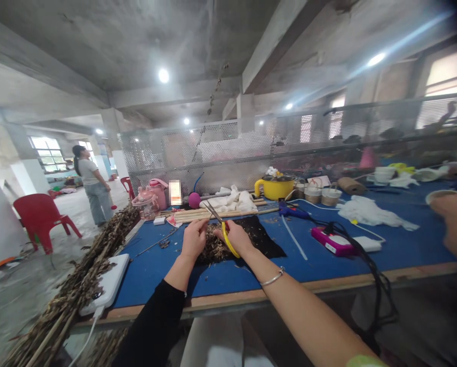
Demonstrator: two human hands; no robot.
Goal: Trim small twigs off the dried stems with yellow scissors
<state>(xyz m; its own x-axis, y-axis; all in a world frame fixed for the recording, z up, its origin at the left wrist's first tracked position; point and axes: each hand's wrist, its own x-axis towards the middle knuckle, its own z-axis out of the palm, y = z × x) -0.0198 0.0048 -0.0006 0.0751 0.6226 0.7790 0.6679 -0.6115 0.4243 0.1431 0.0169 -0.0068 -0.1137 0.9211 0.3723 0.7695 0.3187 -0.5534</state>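
My right hand (pixel 239 237) is closed around scissors (pixel 229 240) with yellow handles. Their metal blades point up and to the left, over a heap of dry brown plant bits (pixel 214 247). Just left of the blades is my left hand (pixel 194 238), its fingers pinched together; what they hold is too small to make out. The heap lies partly on a black cloth (pixel 265 238), which spreads out to the right under and beyond my right hand. Small crumbs are scattered on the blue tabletop (pixel 155 283) around it.
Dried stalks (pixel 71 290) run along the table's left edge beside a white power strip (pixel 111 280). Behind the heap lie wooden sticks (pixel 190 216), a yellow pot (pixel 277 187) and a blue glue gun (pixel 294 211). A magenta box (pixel 333 241) with black cables sits right. Another person's hand (pixel 452 214) shows far right.
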